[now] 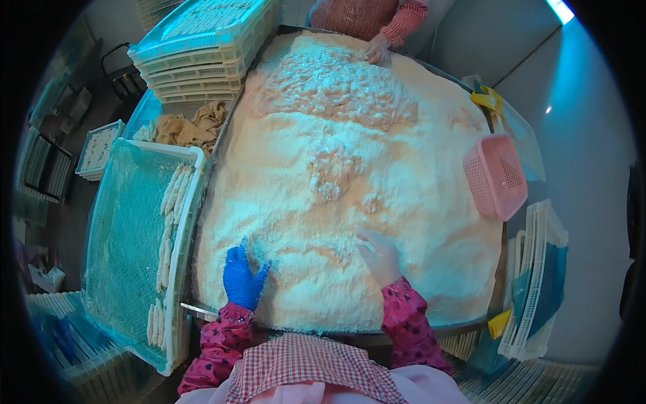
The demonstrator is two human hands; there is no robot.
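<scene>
A wide bed of pale crumbs (417,256), which look like breadcrumbs, covers the table in front of me. My left hand (243,277), in a blue glove, rests at its near left with thumb and fingers apart and nothing held. Opposite it, my right hand (379,256) wears a thin whitish glove; its fingers stretch forward onto the crumbs, also without anything in them. Between and beyond my hands lies a small heap of pinkish raw pieces (333,172), partly coated. A much larger pile of raw pieces (336,87) spreads across the far side.
At left, a net-lined tray (124,229) bears coated strips (165,249) along its right side. Stacked trays (195,74) and a brown cloth (188,128) stand behind it. A pink basket (494,176) sits at the right edge. Across the table, another person's gloved hand (377,50) touches the large pile.
</scene>
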